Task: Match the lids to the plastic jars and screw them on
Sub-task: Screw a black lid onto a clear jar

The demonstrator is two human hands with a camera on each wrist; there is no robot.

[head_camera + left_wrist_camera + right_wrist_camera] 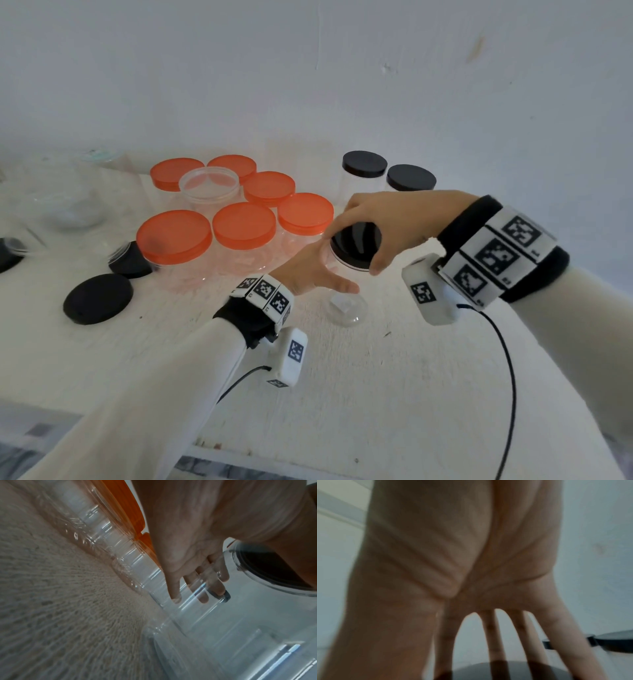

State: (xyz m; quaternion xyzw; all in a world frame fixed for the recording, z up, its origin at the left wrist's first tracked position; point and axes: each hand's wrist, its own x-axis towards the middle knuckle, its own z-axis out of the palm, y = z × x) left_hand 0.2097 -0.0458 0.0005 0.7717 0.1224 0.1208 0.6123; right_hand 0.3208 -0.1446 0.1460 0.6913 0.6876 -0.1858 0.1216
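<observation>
Looking down and forward from head height over the table (394, 377) toward the wall. Sitting very close under each palm, left wrist view facing along the fingers (204, 588), right wrist view likewise. Sharing the black-lidded jar (356, 250) across all three.

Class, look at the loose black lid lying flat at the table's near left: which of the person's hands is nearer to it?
Left. The left hand holds the clear jar, to the right of the loose lid. The right hand grips that jar's black lid, farther right.

right hand (387, 222) covering black lid (356, 245), left fingertips hidden behind jar (346, 291)
</observation>
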